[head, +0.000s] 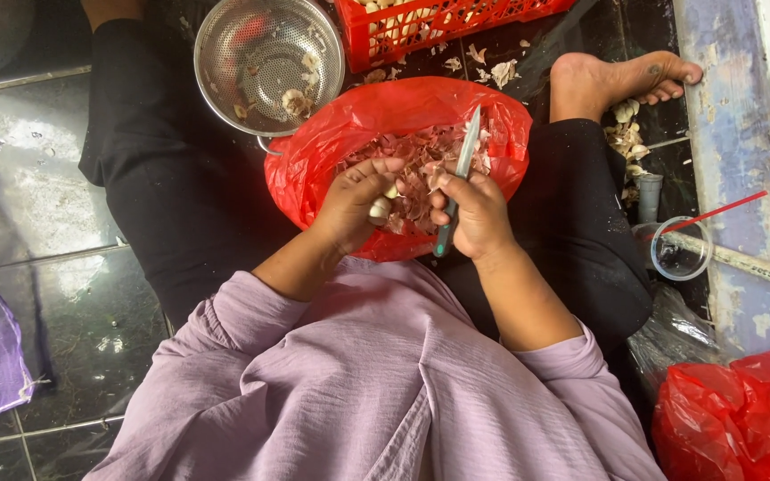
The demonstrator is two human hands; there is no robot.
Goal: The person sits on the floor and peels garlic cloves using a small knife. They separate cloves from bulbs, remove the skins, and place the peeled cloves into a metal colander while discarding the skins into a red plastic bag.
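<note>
This looks like a home kitchen floor or a back-of-shop food-prep spot, with the person sitting low on dark glossy floor tiles [55, 223]. A metal colander [269, 62], a red plastic crate [438, 22] of garlic and a red plastic bag [314, 151] full of papery peels sit close together. Loose garlic skins [626, 134] litter the tiles beside a worn painted ledge [733, 134].
</note>
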